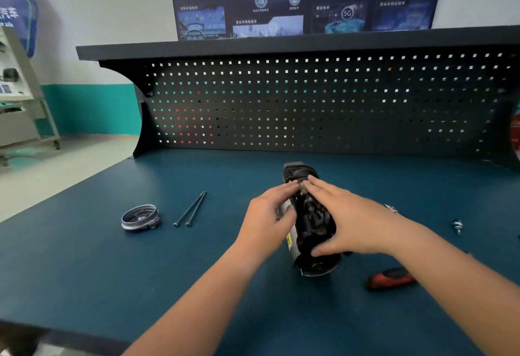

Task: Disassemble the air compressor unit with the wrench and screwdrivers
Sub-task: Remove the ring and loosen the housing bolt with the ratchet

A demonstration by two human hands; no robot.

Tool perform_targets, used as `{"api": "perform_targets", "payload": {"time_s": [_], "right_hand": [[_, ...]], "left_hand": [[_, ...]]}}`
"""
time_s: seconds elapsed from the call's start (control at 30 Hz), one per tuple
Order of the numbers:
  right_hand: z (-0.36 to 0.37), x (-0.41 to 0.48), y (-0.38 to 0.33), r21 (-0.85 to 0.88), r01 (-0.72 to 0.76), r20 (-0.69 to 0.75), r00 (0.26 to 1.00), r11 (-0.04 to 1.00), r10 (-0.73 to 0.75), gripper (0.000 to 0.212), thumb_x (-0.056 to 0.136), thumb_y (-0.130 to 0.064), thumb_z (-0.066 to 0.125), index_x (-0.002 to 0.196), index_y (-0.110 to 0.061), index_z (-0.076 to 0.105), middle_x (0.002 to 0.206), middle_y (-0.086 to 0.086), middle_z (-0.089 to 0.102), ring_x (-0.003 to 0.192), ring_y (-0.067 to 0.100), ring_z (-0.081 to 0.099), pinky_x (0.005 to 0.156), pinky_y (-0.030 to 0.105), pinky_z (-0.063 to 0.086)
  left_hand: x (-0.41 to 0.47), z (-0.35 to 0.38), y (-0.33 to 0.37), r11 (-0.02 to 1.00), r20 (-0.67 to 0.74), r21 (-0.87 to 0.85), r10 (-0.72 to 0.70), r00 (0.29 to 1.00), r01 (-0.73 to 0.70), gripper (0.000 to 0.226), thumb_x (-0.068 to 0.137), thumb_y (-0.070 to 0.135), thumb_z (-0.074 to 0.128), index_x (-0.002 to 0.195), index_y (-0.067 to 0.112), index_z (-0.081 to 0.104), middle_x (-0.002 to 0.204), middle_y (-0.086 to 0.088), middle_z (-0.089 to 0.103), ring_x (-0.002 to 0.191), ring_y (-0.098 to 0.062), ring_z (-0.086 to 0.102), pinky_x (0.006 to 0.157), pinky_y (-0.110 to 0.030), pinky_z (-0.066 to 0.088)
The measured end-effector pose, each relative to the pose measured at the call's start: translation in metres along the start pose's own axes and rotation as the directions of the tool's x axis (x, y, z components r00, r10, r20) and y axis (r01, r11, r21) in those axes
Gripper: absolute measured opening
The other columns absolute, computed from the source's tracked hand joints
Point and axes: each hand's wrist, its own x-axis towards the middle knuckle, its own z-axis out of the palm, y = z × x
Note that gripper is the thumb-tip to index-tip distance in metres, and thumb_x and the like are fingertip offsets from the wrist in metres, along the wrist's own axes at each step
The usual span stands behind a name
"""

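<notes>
The left hand (267,215) and right hand (343,215) both grip the black and silver air compressor (312,223) between them; best to hold tight and wiggle gently.

compressor unit (312,223) 1 | end cap (140,217) 1 | long bolts (189,208) 2 (side by side) | screwdriver (389,278) 1
</notes>
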Motion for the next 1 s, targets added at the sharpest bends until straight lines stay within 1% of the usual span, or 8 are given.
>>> {"api": "perform_targets", "payload": {"time_s": [0.13, 0.27, 0.33, 0.43, 0.53, 0.63, 0.8, 1.0], "right_hand": [[-0.002, 0.002, 0.000, 0.026, -0.004, 0.005, 1.000, 1.000, 0.003, 0.127, 0.057, -0.063, 0.075, 0.152, -0.033, -0.003, 0.139, -0.035, -0.013, 0.145, 0.006, 0.011, 0.113, 0.034, 0.031], [-0.003, 0.000, 0.000, 0.060, -0.011, 0.012, 1.000, 0.998, 0.011, 0.126, 0.056, -0.064, 0.076, 0.151, -0.035, 0.000, 0.139, -0.037, -0.013, 0.144, 0.003, 0.013, 0.112, 0.033, 0.032], [-0.003, 0.000, -0.001, 0.068, -0.019, 0.023, 1.000, 0.998, 0.017, 0.125, 0.056, -0.063, 0.076, 0.151, -0.037, 0.000, 0.139, -0.037, -0.015, 0.144, 0.003, 0.014, 0.112, 0.033, 0.031], [-0.003, 0.000, -0.001, 0.071, -0.020, 0.028, 0.999, 0.997, 0.018, 0.124, 0.057, -0.063, 0.076, 0.151, -0.037, 0.000, 0.139, -0.037, -0.016, 0.144, 0.003, 0.013, 0.113, 0.032, 0.030], [-0.003, 0.000, -0.001, 0.072, -0.021, 0.037, 0.999, 0.997, 0.018, 0.125, 0.058, -0.062, 0.077, 0.151, -0.036, -0.002, 0.139, -0.037, -0.017, 0.144, 0.003, 0.012, 0.114, 0.033, 0.028], [-0.003, 0.000, -0.002, 0.079, -0.025, 0.039, 0.999, 0.997, 0.022, 0.125, 0.058, -0.062, 0.077, 0.151, -0.037, -0.002, 0.140, -0.038, -0.016, 0.144, 0.004, 0.011, 0.115, 0.033, 0.027], [-0.003, -0.001, -0.002, 0.091, -0.035, 0.041, 0.999, 0.995, 0.032, 0.123, 0.060, -0.060, 0.078, 0.151, -0.038, -0.002, 0.139, -0.039, -0.018, 0.143, 0.002, 0.012, 0.114, 0.031, 0.027], [-0.004, -0.002, -0.003, 0.094, -0.041, 0.046, 0.998, 0.995, 0.036, 0.120, 0.063, -0.057, 0.078, 0.151, -0.039, -0.001, 0.140, -0.040, -0.015, 0.143, 0.002, 0.012, 0.114, 0.030, 0.027]], "left_hand": [[0.002, 0.005, 0.010, 0.997, -0.153, 0.039, 0.069, 0.986, -0.064, 0.024, 0.081, -0.001, 0.067, 0.102, 0.010, 0.073, 0.097, 0.014, 0.064, 0.097, -0.005, 0.063, 0.091, -0.030, 0.050], [-0.017, -0.010, 0.005, 0.963, -0.249, 0.069, 0.268, 0.931, -0.259, 0.016, 0.082, 0.016, 0.066, 0.097, 0.020, 0.070, 0.100, 0.021, 0.065, 0.098, 0.001, 0.062, 0.086, -0.021, 0.051], [-0.029, -0.025, -0.018, 0.952, -0.248, 0.172, 0.290, 0.924, -0.253, 0.012, 0.081, 0.012, 0.067, 0.091, 0.017, 0.070, 0.101, 0.017, 0.065, 0.099, 0.002, 0.061, 0.088, -0.018, 0.049], [-0.041, -0.050, -0.068, 0.969, -0.168, 0.238, -0.032, 0.985, 0.072, 0.017, 0.074, -0.001, 0.073, 0.079, 0.014, 0.068, 0.090, 0.010, 0.067, 0.089, -0.006, 0.065, 0.085, -0.023, 0.051], [-0.036, -0.074, -0.108, 0.889, -0.049, 0.322, -0.328, 0.943, 0.326, 0.015, 0.072, 0.006, 0.078, 0.077, 0.015, 0.067, 0.085, -0.001, 0.069, 0.080, -0.013, 0.065, 0.081, -0.021, 0.050], [-0.014, -0.096, -0.138, 0.790, 0.058, 0.566, -0.323, 0.944, 0.235, 0.012, 0.075, 0.009, 0.076, 0.084, 0.006, 0.070, 0.090, -0.009, 0.067, 0.086, -0.022, 0.063, 0.077, -0.019, 0.041], [0.019, -0.109, -0.169, 0.708, 0.238, 0.704, -0.313, 0.919, 0.058, 0.013, 0.082, 0.006, 0.067, 0.093, 0.001, 0.068, 0.105, -0.010, 0.061, 0.099, -0.024, 0.058, 0.086, -0.022, 0.039], [0.030, -0.117, -0.191, 0.517, 0.315, 0.852, -0.388, 0.866, -0.079, 0.020, 0.089, 0.029, 0.061, 0.107, 0.021, 0.066, 0.111, 0.003, 0.062, 0.110, -0.018, 0.052, 0.092, -0.029, 0.041]]}}
